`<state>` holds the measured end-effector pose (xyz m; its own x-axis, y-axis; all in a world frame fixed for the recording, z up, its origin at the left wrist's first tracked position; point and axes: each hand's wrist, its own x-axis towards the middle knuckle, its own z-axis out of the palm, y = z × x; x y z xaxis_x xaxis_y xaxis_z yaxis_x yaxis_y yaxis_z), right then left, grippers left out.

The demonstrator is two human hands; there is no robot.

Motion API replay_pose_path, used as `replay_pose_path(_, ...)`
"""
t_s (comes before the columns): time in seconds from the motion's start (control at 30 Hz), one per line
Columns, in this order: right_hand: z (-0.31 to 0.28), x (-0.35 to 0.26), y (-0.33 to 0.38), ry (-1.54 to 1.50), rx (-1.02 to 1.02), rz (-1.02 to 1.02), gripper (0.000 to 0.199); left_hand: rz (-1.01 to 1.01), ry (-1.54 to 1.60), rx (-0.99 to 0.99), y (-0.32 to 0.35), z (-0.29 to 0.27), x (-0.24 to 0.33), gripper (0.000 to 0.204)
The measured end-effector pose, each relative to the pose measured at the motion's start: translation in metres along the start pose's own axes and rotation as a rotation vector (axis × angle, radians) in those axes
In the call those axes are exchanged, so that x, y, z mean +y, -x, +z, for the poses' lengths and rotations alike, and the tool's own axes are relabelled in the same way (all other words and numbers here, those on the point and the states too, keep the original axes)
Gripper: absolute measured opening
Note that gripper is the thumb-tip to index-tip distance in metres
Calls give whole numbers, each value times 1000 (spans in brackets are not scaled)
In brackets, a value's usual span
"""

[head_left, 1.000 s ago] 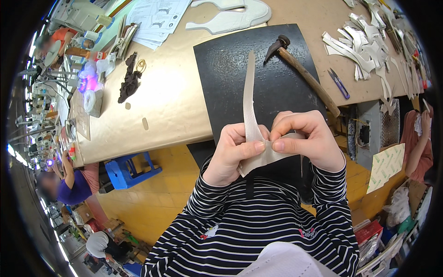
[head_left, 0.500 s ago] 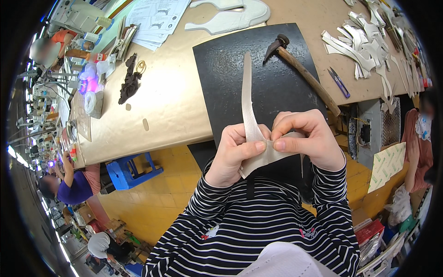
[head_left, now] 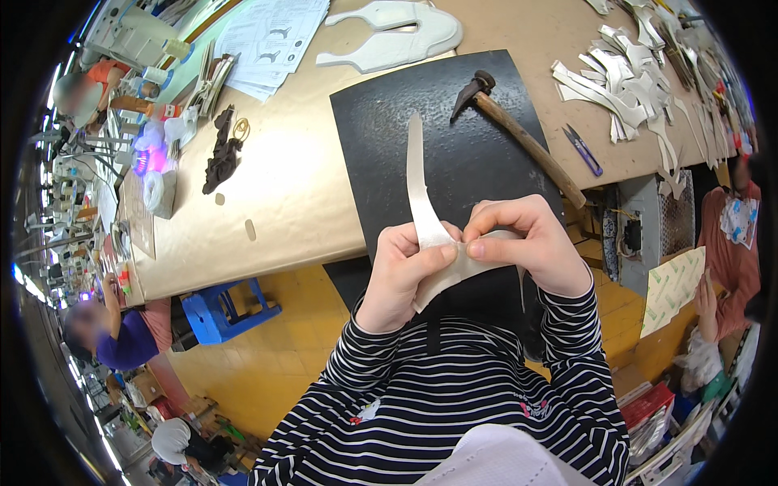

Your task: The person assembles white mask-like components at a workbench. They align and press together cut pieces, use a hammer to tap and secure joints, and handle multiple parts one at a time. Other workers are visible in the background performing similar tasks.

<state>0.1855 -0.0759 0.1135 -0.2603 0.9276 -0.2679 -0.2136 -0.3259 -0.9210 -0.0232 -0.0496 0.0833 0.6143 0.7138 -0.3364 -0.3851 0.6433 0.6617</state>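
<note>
Both my hands grip one off-white cut piece, which looks like leather [head_left: 416, 178], in front of the table's near edge. A long curved strip of it rises from my left hand [head_left: 401, 271] over a black mat [head_left: 381, 146]; a wider part hangs below my thumbs. My left thumb presses on the piece. Close beside it, my right hand [head_left: 527, 239] pinches the same piece between thumb and fingers, the two thumb tips almost touching. Beyond my hands, a hammer [head_left: 519, 130] with a wooden handle lies on the mat's right side.
Purple-handled thread snips [head_left: 582, 150] lie right of the hammer, near a pile of off-white cut pieces [head_left: 620, 85]. Larger white shaped pieces [head_left: 405, 40] and printed sheets [head_left: 267, 44] lie at the back. A blue stool [head_left: 227, 310] stands below the table; other people sit at both sides.
The view has shifted slightly, so the table's things sit a little differently in it. My hands keep their pinch on the piece, and its long strip leans a bit more to the left.
</note>
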Motion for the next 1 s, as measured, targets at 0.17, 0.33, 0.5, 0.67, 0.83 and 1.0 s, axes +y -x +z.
replay_pose_path(0.17, 0, 2, -1, -50, 36, 41, 12, -7, 16, 25, -3, 0, -3, 21)
replay_pose_path(0.33, -4, 4, -1, -75, 19, 62, 10, 8, 25, 3, -3, 1, -5, 20)
replay_pose_path(0.5, -5, 5, 0, -78, 18, 58, 10, -12, 30, 15, -4, 1, -5, 19)
replay_pose_path(0.67, -5, 6, -1, -85, 21, 48, 9, -31, 48, -5, -5, -1, -6, 20)
replay_pose_path(0.83, -1, 1, 3, -147, 77, 62, 17, 57, 87, -227, -10, -10, -11, 24)
replay_pose_path(1.0, 3, -3, 1, -43, 59, 13, 21, -15, 191, -292, -11, -17, -16, 24)
